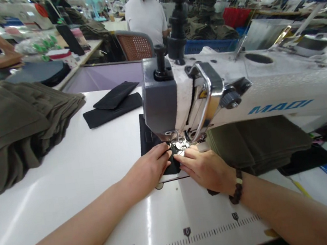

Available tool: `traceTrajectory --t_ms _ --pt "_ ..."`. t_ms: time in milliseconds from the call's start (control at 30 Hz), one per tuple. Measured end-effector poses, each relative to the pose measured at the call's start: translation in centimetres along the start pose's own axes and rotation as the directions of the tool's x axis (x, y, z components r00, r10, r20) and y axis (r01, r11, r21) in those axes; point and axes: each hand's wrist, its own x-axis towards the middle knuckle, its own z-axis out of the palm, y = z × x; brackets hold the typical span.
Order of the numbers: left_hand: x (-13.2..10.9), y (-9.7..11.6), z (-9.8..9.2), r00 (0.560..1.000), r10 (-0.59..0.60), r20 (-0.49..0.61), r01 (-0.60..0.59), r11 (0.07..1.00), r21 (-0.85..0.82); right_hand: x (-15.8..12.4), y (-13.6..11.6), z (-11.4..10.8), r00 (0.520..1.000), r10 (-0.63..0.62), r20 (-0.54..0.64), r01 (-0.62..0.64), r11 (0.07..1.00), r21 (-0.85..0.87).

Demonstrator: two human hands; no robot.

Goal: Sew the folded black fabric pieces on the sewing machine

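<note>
A black fabric piece (146, 141) lies on the machine bed under the head of a white and grey sewing machine (161, 102). My left hand (150, 168) is closed on its near part, fingertips pressed together just left of the lit presser foot (181, 143). From the other side, my right hand (208, 168) grips the same piece at its right edge, with index finger and thumb side close to the needle area. The needle tip and the exact grip under my fingers are hidden. A dark beaded bracelet (237, 189) circles my right wrist.
Two black fabric strips (113, 109) lie behind on the white table (98, 179). A stack of olive fabric pieces (10, 126) spreads at left; another olive stack (259, 142) sits beneath the machine arm. A person in a white shirt (146, 18) sits ahead, facing away.
</note>
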Motion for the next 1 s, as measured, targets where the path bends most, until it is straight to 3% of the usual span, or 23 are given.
traceTrajectory --t_ms 400,633,767,1000 --pt "0.2 -0.1 -0.5 0.998 -0.022 0.051 0.022 1.0 -0.001 0.1 0.0 0.0 0.999 0.018 0.031 -0.017 1.0 -0.011" --pt "-0.7 1.0 -1.8 0.976 0.127 0.179 -0.123 0.992 -0.033 -0.4 0.5 -0.2 0.972 -0.233 0.003 0.232 0.971 0.053" --pt "-0.6 1.1 -1.9 0.975 0.101 0.2 -0.097 0.995 -0.031 -0.4 0.5 -0.1 0.976 -0.217 -0.023 0.218 0.975 0.039" --pt "-0.3 0.7 -1.8 0.978 0.062 0.199 -0.059 0.998 -0.02 -0.1 0.1 -0.2 0.995 -0.091 0.042 0.089 0.996 0.028"
